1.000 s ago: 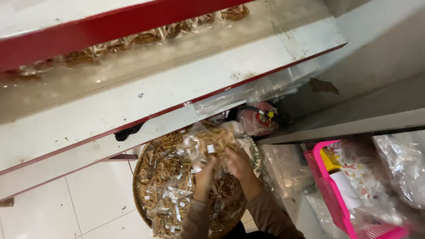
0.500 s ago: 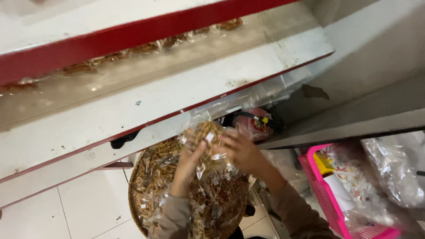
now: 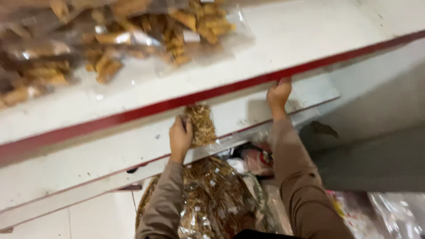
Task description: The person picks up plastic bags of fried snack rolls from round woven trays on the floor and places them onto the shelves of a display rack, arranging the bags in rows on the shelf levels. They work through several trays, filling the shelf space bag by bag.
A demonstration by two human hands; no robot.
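My left hand (image 3: 179,138) grip clamped on snack packet (image 3: 200,125), just under red shelf edge (image 3: 212,94). Right hand (image 3: 278,95) grips edge. Risk: packet snags edge above grip, slips into basket (image 3: 212,203) below.

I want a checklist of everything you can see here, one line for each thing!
Surface: white shelf with a red front edge, tilted in view.
Job's things: clear snack packet of brown sticks, held up under the shelf.
Clutter: more snack packets on the shelf; round basket of packets below.
Grips: left hand holds the snack packet; right hand touches the shelf's red edge.
Cables: nothing seen.
Surroundings: white floor tiles, bagged goods at lower right.
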